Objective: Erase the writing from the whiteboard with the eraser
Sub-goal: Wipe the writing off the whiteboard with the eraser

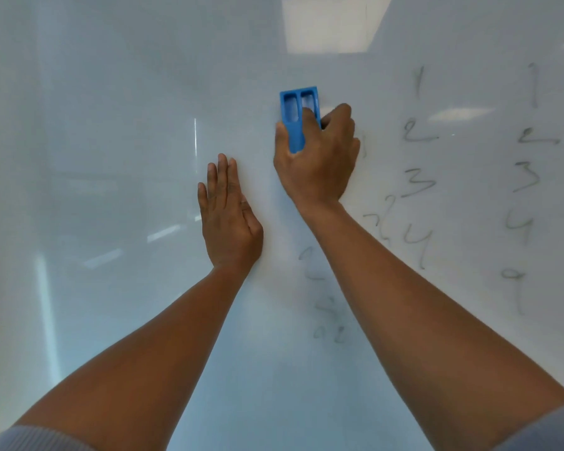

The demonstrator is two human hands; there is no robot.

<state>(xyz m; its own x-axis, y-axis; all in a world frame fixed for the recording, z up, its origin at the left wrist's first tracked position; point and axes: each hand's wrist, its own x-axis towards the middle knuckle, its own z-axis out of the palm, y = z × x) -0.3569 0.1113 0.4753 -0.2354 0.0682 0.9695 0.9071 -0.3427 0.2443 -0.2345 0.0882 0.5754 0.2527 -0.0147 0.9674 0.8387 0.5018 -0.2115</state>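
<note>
The whiteboard [111, 157] fills the whole view. A blue plastic eraser [293, 109] is pressed flat against it near the upper middle, gripped by my right hand [316, 161]. My left hand [228, 216] lies flat on the board, fingers together, down and to the left of the eraser. Grey handwritten numbers stand in two columns to the right, one column [417, 180] and a farther one [528, 177]. Smudged, half-wiped marks [329, 317] sit below my right forearm.
Ceiling lights reflect on the glossy board at the top [332, 24] and right [459, 113]. The left half of the board carries no writing, only pale reflections.
</note>
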